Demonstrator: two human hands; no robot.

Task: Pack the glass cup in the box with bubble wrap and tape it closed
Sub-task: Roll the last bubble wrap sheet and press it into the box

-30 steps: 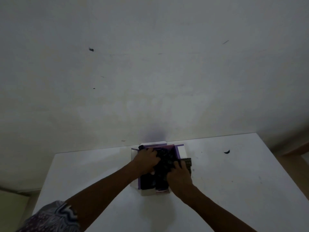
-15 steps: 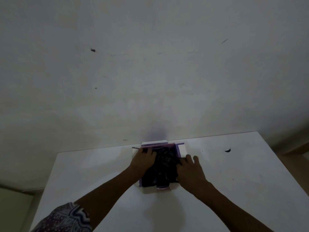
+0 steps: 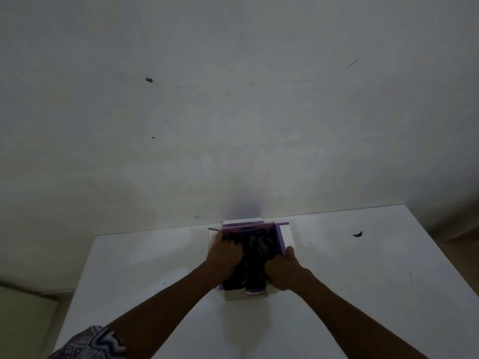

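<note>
Right hand point(image 3: 285, 270) back from box's outer side, fingers curled into dark bubble wrap point(image 3: 252, 252) again. Left hand point(image 3: 225, 252) opposite, pressing wrap inside box point(image 3: 280, 238), fingers bent, grasp unclear.

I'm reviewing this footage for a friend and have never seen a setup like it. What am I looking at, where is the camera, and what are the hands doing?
There is no machine here: a person wears a camera on the head, looking forward and down at their own two bare hands. On the white table against a pale wall stands a small open box with purple inner walls. It is stuffed with dark crinkled wrapping; any cup inside is hidden. The left hand presses on the wrapping at the box's left side, and the right hand grips the wrapping at the right wall. A small dark scrap lies farther right. No tape is visible.
</note>
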